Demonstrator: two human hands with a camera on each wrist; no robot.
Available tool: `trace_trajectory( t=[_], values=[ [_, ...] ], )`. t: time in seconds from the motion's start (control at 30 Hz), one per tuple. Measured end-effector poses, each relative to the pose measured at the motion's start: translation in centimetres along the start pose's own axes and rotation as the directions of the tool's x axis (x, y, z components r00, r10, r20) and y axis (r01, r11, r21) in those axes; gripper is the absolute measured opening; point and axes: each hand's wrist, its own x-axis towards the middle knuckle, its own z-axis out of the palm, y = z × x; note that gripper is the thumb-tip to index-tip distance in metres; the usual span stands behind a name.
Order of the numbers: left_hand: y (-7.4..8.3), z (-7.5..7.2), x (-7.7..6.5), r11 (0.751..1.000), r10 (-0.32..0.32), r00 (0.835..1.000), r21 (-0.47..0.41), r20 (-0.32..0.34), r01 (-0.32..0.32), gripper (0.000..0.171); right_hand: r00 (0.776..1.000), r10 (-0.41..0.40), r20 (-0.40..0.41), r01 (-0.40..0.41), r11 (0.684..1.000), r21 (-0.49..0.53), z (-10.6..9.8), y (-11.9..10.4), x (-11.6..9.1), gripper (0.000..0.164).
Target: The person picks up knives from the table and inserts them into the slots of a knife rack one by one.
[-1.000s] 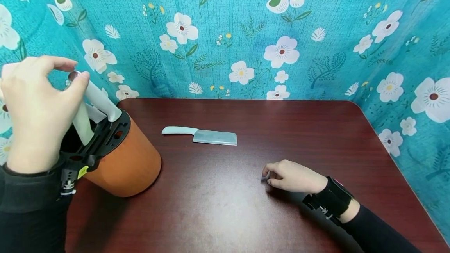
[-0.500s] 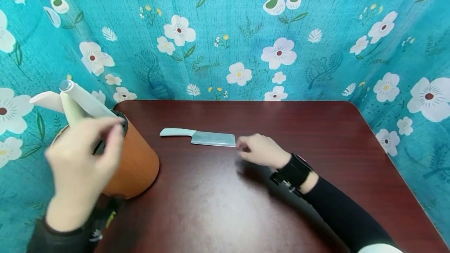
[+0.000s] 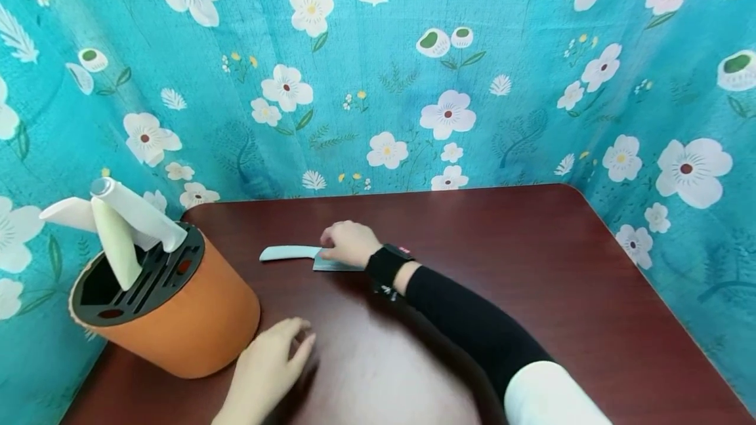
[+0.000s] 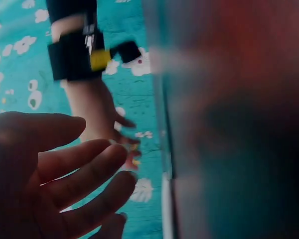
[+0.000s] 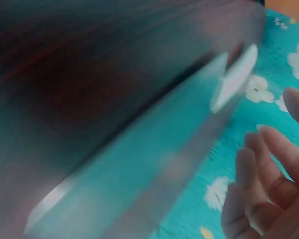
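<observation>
A cleaver with a pale handle [image 3: 289, 252] lies flat on the dark red table, its blade to the right. Over the blade [image 3: 333, 264] hovers my right hand [image 3: 351, 243], fingers relaxed and partly hiding it. In the right wrist view, the hand [image 5: 274, 194] has loosely bent fingers with nothing between them, apart from the cleaver [image 5: 159, 134]. My left hand [image 3: 268, 359] is low over the table, right of the orange knife block [image 3: 195, 326]. The left wrist view shows that hand [image 4: 84, 184] empty, fingers spread and slightly bent.
Several pale-handled knives [image 3: 138, 215] stand tilted in the block's black slotted top [image 3: 171, 281], at the table's left side. A turquoise flowered curtain [image 3: 354, 64] hangs behind and beside the table [image 3: 502, 261].
My left hand has left the knife handles in the block and moved down and right to the table. The right hand has moved left to the cleaver. The camera view has tilted up slightly.
</observation>
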Motion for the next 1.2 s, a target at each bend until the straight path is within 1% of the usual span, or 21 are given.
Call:
trace_trajectory(
  t=[0.07, 0.1, 0.17, 0.2, 0.3, 0.37, 0.43, 0.57, 0.7, 0.77, 0.87, 0.97, 1.03, 1.1, 1.2],
  values=[
    [-0.5, 0.6, -0.4, 0.997, -0.074, 0.993, -0.013, 0.091, 0.076, 0.010, 1.000, -0.016, 0.001, 0.016, 0.999, -0.039, 1.9, -1.2, 1.1, 0.035],
    [-0.8, 0.8, -0.6, 0.994, -0.102, 0.987, -0.022, 0.123, 0.106, 0.009, 1.000, -0.026, 0.002, 0.026, 0.997, -0.068, 2.8, -1.9, 1.6, 0.036],
    [-1.3, 1.0, -1.0, 0.988, -0.143, 0.977, -0.028, 0.159, 0.150, 0.008, 0.998, -0.058, 0.005, 0.058, 0.987, -0.150, 4.3, -3.2, 2.3, 0.037],
    [-1.6, 1.1, -1.2, 0.986, -0.157, 0.974, -0.031, 0.165, 0.164, 0.008, 0.997, -0.074, 0.007, 0.074, 0.978, -0.197, 4.8, -3.8, 2.7, 0.039],
    [-2.0, 1.2, -1.6, 0.983, -0.171, 0.974, -0.040, 0.149, 0.179, 0.007, 0.992, -0.123, -0.006, 0.114, 0.933, -0.343, 5.8, -5.4, 3.6, 0.044],
    [-2.1, 1.4, -1.7, 0.982, -0.176, 0.975, -0.044, 0.139, 0.183, 0.008, 0.992, -0.129, -0.009, 0.115, 0.909, -0.400, 6.0, -6.1, 4.2, 0.047],
    [-2.1, 1.5, -1.6, 0.981, -0.178, 0.974, -0.047, 0.139, 0.186, 0.010, 0.993, -0.120, 0.008, 0.111, 0.891, -0.440, 6.1, -6.4, 4.7, 0.051],
    [-1.7, 1.9, -1.1, 0.980, -0.179, 0.969, -0.054, 0.172, 0.191, 0.013, 0.993, -0.082, 0.090, 0.115, 0.877, -0.467, 5.8, -6.4, 5.5, 0.051],
    [-1.4, 2.2, -0.7, 0.980, -0.169, 0.964, -0.069, 0.208, 0.187, 0.012, 0.988, -0.071, 0.138, 0.131, 0.860, -0.494, 5.1, -5.9, 6.1, 0.041],
    [-1.6, 2.3, -1.0, 0.979, -0.169, 0.962, -0.079, 0.212, 0.190, 0.011, 0.985, -0.077, 0.152, 0.145, 0.849, -0.508, 5.1, -6.2, 6.3, 0.035],
    [-1.9, 2.4, -1.4, 0.978, -0.165, 0.965, -0.092, 0.203, 0.186, 0.009, 0.983, -0.082, 0.166, 0.160, 0.826, -0.540, 5.0, -6.8, 6.4, 0.027],
    [-2.1, 2.6, -1.7, 0.979, -0.155, 0.969, -0.105, 0.193, 0.177, 0.009, 0.982, -0.075, 0.175, 0.162, 0.811, -0.562, 4.9, -7.0, 6.5, 0.024],
    [-2.0, 2.7, -1.9, 0.979, -0.142, 0.972, -0.116, 0.189, 0.166, 0.008, 0.982, -0.070, 0.173, 0.157, 0.812, -0.562, 5.0, -7.0, 6.6, 0.023],
    [-2.0, 2.7, -2.0, 0.980, -0.130, 0.974, -0.126, 0.185, 0.155, 0.007, 0.984, -0.076, 0.162, 0.154, 0.820, -0.551, 4.9, -7.0, 6.7, 0.021],
    [-1.9, 2.5, -2.1, 0.981, -0.121, 0.978, -0.129, 0.172, 0.144, 0.007, 0.982, -0.108, 0.153, 0.173, 0.838, -0.518, 4.8, -7.0, 6.8, 0.019]
  ],
)
